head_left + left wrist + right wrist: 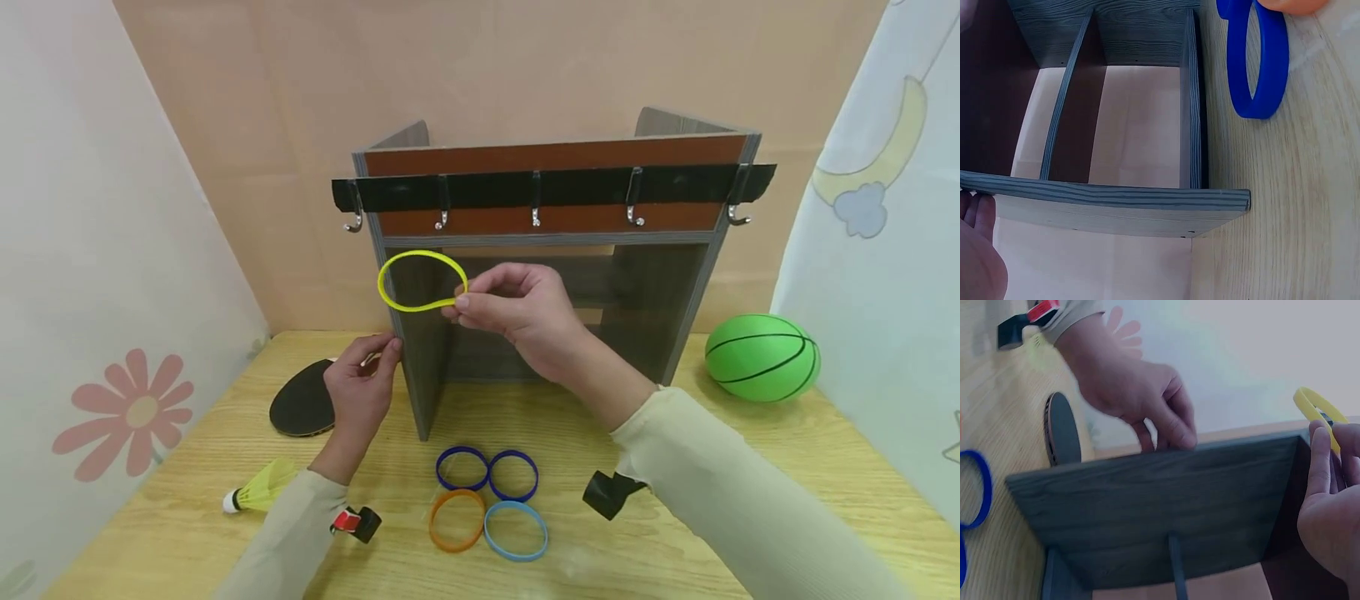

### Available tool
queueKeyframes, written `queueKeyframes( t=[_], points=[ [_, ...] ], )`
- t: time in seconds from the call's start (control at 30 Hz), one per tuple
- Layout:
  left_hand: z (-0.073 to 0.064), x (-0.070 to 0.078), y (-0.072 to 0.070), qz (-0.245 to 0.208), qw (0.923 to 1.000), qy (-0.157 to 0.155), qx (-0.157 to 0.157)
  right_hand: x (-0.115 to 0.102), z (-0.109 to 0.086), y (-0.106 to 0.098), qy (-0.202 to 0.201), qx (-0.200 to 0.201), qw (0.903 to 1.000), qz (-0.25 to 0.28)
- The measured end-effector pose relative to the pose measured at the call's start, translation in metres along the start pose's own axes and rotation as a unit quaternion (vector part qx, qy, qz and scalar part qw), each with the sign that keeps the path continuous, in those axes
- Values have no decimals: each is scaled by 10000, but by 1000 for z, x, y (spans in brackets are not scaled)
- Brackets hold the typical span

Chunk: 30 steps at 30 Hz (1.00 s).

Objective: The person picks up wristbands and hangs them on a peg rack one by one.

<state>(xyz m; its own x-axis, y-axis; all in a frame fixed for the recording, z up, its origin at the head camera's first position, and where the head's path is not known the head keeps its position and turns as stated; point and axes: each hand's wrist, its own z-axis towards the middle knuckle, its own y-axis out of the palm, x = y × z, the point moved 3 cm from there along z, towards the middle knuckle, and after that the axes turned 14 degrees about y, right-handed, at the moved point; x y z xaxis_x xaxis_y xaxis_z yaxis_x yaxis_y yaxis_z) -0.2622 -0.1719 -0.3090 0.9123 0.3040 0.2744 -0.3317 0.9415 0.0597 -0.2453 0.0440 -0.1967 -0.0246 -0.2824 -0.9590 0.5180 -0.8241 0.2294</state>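
My right hand (pixel 525 317) pinches a yellow silicone wristband (pixel 381 285) between thumb and fingers. It holds the band up in front of the grey-and-brown wooden rack (pixel 555 154), below the left hooks, and the loop stretches out to the left. On the rack's left side panel (pixel 423 358), the thumb and fingertips of my left hand (pixel 360 387) grip the front edge. Across the top runs a black strip with several metal hooks (pixel 536 212), all bare. In the left wrist view, the left fingers (pixel 984 215) are at the panel's outer face.
On the table before the rack lie two dark blue wristbands (pixel 438 472), an orange one (pixel 432 521) and a light blue one (pixel 517 557). A black table tennis paddle (pixel 300 404) and a yellow shuttlecock (pixel 266 487) lie left; a green ball (pixel 761 358) sits right.
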Motion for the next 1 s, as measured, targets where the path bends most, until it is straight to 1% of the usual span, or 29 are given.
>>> queueKeyframes(
  t=[0.1,0.27,0.43,0.6,0.9,1.0],
  points=[
    [1,0,0,45,10000,62,-7,-5,7,12,-85,-41,9999,80],
    [2,-1,0,-21,9999,113,-16,-10,17,29,-209,-139,9995,181],
    [0,-3,0,-100,9998,168,-56,-13,23,39,-234,-77,9989,401],
    [0,-3,0,-144,9998,118,10,-13,28,43,-213,40,9984,521],
    [0,-2,1,-171,9997,153,25,-8,32,39,-61,296,9989,352],
    [-1,-3,1,-111,9998,168,25,-4,33,37,2,389,9987,338]
  ],
)
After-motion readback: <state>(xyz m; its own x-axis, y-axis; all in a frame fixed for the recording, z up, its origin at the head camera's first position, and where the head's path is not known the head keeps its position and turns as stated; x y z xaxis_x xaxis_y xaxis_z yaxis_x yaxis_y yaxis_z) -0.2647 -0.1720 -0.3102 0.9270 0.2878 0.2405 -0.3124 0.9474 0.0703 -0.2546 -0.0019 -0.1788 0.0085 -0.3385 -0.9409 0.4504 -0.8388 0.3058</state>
